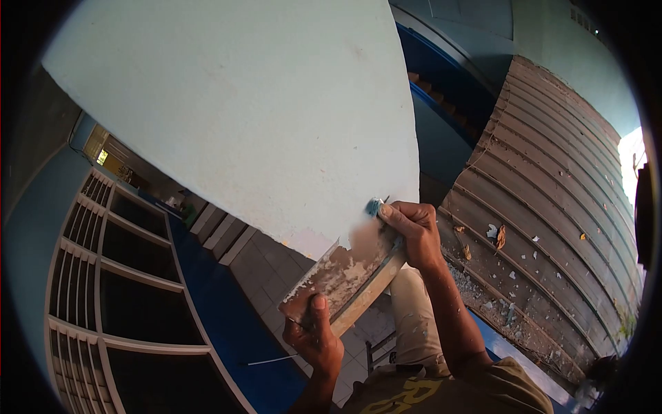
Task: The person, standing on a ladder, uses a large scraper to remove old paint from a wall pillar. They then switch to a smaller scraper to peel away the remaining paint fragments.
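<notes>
trowel (345, 272) against wall (241, 103), probably roof (552, 207) right

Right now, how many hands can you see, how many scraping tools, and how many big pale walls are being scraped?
Hands: 2, the left hand and the right hand
Scraping tools: 1, the scraper, gripped by both hands
Pale walls: 1, the wall
Total: 4

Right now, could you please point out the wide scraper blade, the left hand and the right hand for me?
scraper blade (341, 272), head view, on its paint-smeared flat face.
left hand (316, 338), head view, on the back of the hand.
right hand (414, 231), head view, on the knuckles.
</notes>
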